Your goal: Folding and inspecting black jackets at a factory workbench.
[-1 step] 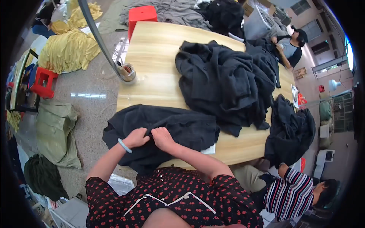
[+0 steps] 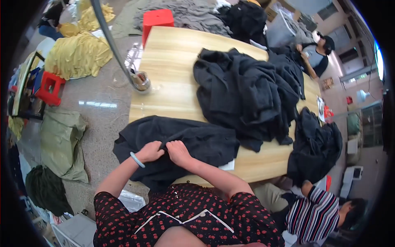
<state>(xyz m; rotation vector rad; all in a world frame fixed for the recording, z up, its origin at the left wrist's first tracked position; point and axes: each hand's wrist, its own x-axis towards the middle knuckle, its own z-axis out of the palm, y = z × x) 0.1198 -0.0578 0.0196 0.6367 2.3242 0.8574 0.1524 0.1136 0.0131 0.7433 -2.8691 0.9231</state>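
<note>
A dark charcoal garment [image 2: 197, 136] lies spread along the near edge of the wooden table [image 2: 164, 53], partly hanging over it toward me. My left hand [image 2: 150, 152], with a pale bracelet at the wrist, pinches a fold of its cloth. Close beside it, my right hand [image 2: 178, 153] has its fingers curled onto the same fold. The fingertips of both are partly hidden by knuckles and cloth. A corner of white paper [image 2: 228, 165] sticks out from under the garment's right end.
Beyond the garment rises a large heap of dark cloth [image 2: 247, 90]. A jar of small tools [image 2: 142, 81] stands at the table's left edge by a metal pole [image 2: 108, 35]. One person [image 2: 314, 57] handles cloth at far right; another, in stripes [image 2: 310, 212], sits at near right.
The whole view has shifted slightly, so the table and its things sit a little lower in the picture. Both hands keep their hold on the garment.
</note>
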